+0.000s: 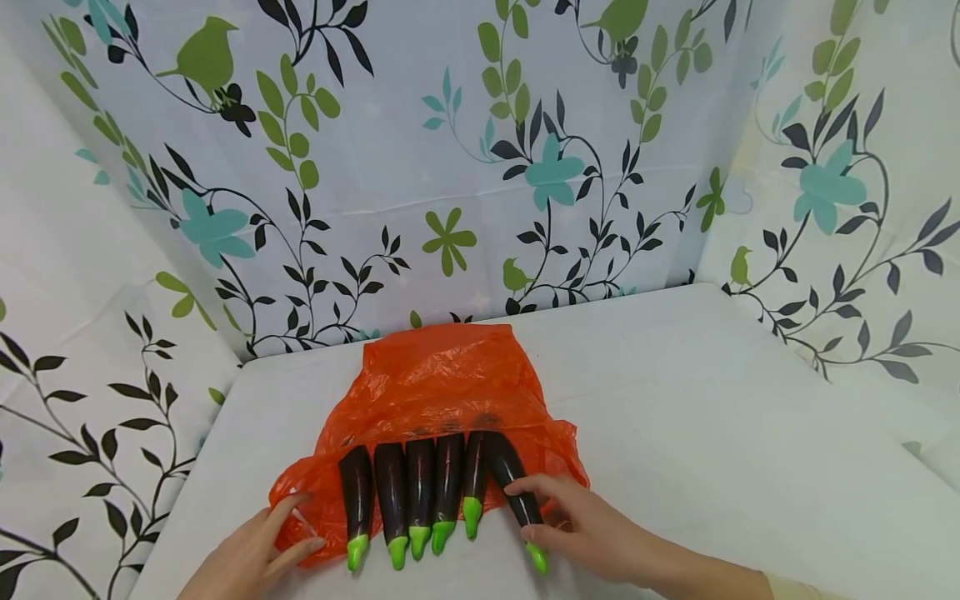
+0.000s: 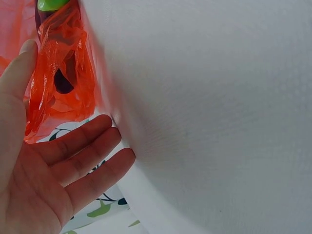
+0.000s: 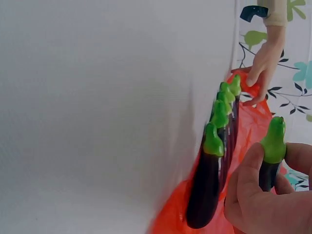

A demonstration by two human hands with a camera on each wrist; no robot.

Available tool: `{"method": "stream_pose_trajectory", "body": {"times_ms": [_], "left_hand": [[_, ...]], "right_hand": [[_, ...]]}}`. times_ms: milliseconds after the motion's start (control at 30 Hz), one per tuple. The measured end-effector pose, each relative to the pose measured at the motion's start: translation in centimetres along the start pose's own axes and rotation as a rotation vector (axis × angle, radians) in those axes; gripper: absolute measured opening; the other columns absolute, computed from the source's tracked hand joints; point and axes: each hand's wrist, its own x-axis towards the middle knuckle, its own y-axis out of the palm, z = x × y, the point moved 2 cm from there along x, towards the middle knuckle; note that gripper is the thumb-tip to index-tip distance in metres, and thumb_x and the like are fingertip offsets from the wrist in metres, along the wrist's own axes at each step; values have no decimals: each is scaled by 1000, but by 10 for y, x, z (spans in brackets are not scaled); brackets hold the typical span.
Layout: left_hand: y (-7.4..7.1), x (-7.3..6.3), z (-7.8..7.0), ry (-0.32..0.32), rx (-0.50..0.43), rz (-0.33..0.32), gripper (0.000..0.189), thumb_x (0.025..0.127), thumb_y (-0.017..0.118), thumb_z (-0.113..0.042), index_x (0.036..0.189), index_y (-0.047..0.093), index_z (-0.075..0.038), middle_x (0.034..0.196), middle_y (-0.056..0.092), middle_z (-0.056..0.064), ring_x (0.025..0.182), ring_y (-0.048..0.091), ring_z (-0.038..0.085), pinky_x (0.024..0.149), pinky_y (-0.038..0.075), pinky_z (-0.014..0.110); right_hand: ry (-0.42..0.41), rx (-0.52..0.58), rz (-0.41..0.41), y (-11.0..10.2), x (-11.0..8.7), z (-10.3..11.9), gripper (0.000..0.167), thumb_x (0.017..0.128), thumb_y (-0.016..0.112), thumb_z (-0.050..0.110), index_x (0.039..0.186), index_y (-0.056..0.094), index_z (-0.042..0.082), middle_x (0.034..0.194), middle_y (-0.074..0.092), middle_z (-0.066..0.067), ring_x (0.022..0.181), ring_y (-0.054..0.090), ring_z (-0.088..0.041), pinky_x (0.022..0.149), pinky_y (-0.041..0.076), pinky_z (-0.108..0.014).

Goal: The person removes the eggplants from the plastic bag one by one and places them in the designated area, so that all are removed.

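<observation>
1. Right hand: its grip pinches the rightmost eggplant, at the near side of the bench.
2. Left hand: loosely spread fingers touch the red bag's left edge (five more eggplants between).

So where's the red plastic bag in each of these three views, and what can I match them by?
Head: lower middle, the red plastic bag lies partly under the row of eggplants.
Left wrist: upper left corner, by the left hand's thumb.
Right wrist: right of centre, down to the bottom edge, partly behind the right hand.
Shared landmark: left hand, lower left, left and upper right respectively.
</observation>
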Motion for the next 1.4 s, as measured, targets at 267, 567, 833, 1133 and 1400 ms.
{"method": "stream_pose_trajectory", "body": {"times_ms": [267,567,833,1133,1400], "left_hand": [[-1,-2,-1,9,-4,-32,78,83,67,-59,137,45,-6,101,62,7,82,60,23,79,53,58],[2,-2,1,-6,-13,-21,81,83,66,-61,138,44,-6,102,62,7,80,60,21,79,53,59],[-2,-4,-1,0,-4,-24,80,83,65,-62,136,46,-5,103,63,6,85,60,24,80,53,58],[-4,-4,-2,12,13,-40,79,83,64,-63,135,47,-7,109,63,9,92,61,28,81,53,58],[-3,-4,-2,11,14,-41,80,82,64,-64,135,47,-6,112,63,10,94,61,29,82,52,59]], "right_hand": [[3,81,149,-1,-19,18,36,94,66,25,128,58,35,110,50,-2,96,57,-14,79,53,-22],[-173,43,147,-18,-29,53,35,97,62,26,132,56,29,115,49,-5,98,59,-14,83,55,-26],[-211,43,-96,-59,-12,62,43,99,60,20,140,46,24,127,51,-14,98,62,-24,82,56,-35],[-90,-36,-302,-104,24,31,46,99,60,28,142,45,26,127,47,-15,108,62,-26,91,53,-46],[0,-57,-375,-128,50,-2,50,99,59,29,146,41,21,125,50,-19,105,64,-28,95,49,-55]]}}
